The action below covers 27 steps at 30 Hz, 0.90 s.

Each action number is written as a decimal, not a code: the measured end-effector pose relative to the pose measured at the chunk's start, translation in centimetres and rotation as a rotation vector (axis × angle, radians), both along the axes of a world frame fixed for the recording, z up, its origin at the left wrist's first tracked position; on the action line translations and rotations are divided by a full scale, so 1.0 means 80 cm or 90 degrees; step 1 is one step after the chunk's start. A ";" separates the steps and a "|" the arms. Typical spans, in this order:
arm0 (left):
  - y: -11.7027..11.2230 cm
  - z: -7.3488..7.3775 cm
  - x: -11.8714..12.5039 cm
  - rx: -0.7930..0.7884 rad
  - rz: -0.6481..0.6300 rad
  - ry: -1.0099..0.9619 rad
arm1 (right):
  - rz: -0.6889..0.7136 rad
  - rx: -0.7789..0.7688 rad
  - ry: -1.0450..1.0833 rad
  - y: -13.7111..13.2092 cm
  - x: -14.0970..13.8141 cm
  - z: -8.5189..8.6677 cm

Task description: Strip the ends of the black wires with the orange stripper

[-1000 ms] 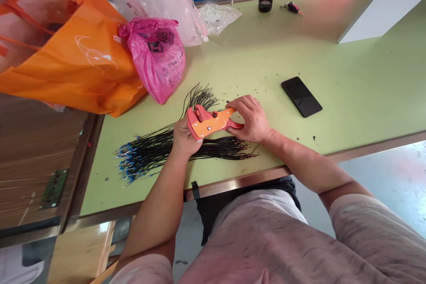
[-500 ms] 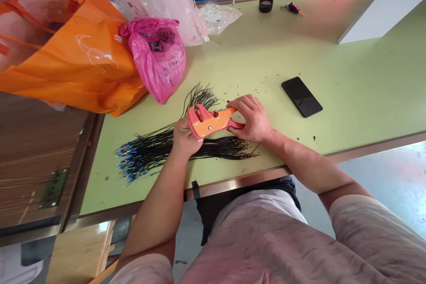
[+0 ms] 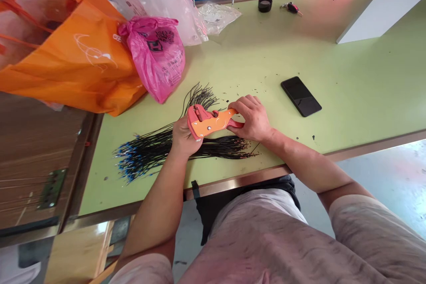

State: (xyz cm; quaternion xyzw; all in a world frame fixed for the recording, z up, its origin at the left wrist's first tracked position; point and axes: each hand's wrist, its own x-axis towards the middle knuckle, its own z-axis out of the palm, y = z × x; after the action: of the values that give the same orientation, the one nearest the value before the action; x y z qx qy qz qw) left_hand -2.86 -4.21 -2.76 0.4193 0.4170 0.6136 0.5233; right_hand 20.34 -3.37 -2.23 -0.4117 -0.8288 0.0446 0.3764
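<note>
My right hand is wrapped around the handles of an orange and red wire stripper, whose jaws point left. Behind the jaw end sits my left hand, its fingers curled and mostly hidden by the tool, so what it pinches does not show. Beneath both hands a bundle of black wires lies across the table, with blue-tipped ends at the left and bare-looking ends at the right. A smaller bunch of thin black wires fans out just beyond the tool.
On the green table a black phone lies to the right. A pink plastic bag and an orange bag stand at the left. Farther back are a black round cap and keys. Small scraps dot the tabletop.
The stripper's jaws have closed, narrowing the gap at their end. Both hands stay in nearly the same place, and the wires have not visibly moved.
</note>
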 end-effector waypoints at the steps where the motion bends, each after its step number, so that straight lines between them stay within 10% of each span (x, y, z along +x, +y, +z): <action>1: -0.001 0.000 0.000 0.009 0.000 -0.007 | -0.001 0.001 -0.002 0.000 0.000 0.001; 13: -0.007 0.002 -0.002 0.199 0.018 0.219 | 0.033 -0.159 0.151 -0.003 -0.005 0.004; 27: -0.018 0.023 -0.004 0.160 -0.007 0.453 | 0.045 -0.433 0.574 0.016 0.003 0.011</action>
State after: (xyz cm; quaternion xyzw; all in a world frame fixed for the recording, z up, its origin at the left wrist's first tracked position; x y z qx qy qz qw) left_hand -3.17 -5.61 -0.93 0.6698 0.4917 0.4729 0.2932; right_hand 20.61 -2.09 -1.32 -0.4218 -0.5386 0.4930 0.5375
